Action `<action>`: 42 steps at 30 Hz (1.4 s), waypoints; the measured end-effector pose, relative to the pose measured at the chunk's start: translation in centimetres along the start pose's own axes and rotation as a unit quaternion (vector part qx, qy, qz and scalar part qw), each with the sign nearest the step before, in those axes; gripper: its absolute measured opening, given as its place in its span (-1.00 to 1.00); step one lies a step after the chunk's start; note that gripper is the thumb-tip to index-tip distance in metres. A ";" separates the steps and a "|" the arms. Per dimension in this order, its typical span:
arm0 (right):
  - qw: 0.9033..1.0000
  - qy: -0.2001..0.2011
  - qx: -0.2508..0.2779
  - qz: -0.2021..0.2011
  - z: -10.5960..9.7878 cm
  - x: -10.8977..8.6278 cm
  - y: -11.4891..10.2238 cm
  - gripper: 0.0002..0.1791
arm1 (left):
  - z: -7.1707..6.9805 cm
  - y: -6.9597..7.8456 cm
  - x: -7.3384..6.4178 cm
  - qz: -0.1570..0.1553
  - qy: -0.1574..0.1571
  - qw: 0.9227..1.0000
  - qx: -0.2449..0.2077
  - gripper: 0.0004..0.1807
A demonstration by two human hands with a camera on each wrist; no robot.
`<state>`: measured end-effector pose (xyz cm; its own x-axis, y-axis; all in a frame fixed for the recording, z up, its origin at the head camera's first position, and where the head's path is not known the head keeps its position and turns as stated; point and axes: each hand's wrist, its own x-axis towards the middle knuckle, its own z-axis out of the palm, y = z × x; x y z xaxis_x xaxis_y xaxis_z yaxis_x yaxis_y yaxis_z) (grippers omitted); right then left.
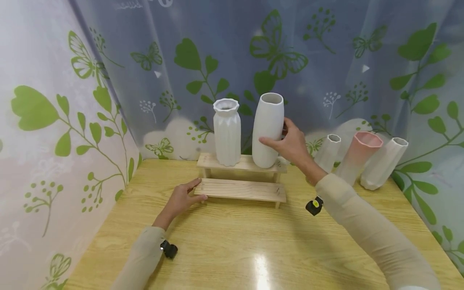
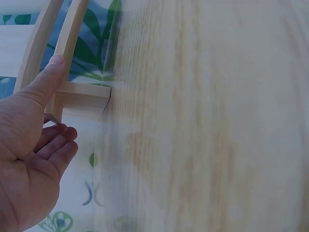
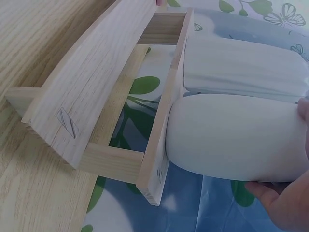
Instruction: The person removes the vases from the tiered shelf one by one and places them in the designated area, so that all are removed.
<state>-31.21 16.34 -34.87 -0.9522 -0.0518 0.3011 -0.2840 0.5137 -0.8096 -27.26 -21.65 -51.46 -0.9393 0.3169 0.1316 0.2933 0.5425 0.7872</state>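
A two-tier wooden stand (image 1: 241, 189) stands on the table, its upper tier behind the lower one. My left hand (image 1: 181, 199) holds the left end of the lower tier; in the left wrist view the thumb (image 2: 46, 79) lies along the wood with the fingers curled below. On the upper tier, toward its right end, is a tall smooth white vase (image 1: 267, 125). My right hand (image 1: 290, 141) grips this vase from the right, thumb across its front. In the right wrist view its base is right at the upper board. A fluted white vase (image 1: 227, 133) with a scalloped rim is upright to its left.
At the right back of the table (image 1: 232, 249) are a small white vase (image 1: 328, 153), a pink-and-white vase (image 1: 357, 157) and a faceted white vase (image 1: 382, 165). A patterned curtain (image 1: 203, 24) hangs behind the stand and along both sides.
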 end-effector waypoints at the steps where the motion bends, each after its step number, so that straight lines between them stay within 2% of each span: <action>1: 1.000 0.003 0.001 -0.001 0.0 0.0 0.0 0.14 | 0.0 0.0 0.0 0.001 0.000 1.000 0.000 -0.15; 14: 0.999 0.039 0.023 -0.019 -0.5 -0.7 0.0 0.03 | 0.1 0.2 0.1 -0.007 0.004 1.000 0.002 -0.16; 25: 0.999 0.031 0.026 -0.029 -2.8 -2.4 -0.5 0.04 | 0.1 0.2 0.0 0.003 0.003 1.000 -0.001 -0.16; 34: 0.998 0.054 0.003 -0.039 -4.9 -4.4 -0.9 -0.01 | 0.0 0.0 0.1 0.005 0.001 1.000 -0.004 -0.15; 42: 0.997 0.071 -0.007 -0.029 -6.1 -5.4 0.3 0.00 | 0.2 -0.2 0.2 0.005 0.001 1.000 -0.001 -0.14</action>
<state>-25.49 22.02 -33.63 -0.9081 0.0390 0.4169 -0.3362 0.5255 -0.7815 -27.47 -21.57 -51.70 -0.9369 0.3202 0.1400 0.3015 0.5378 0.7873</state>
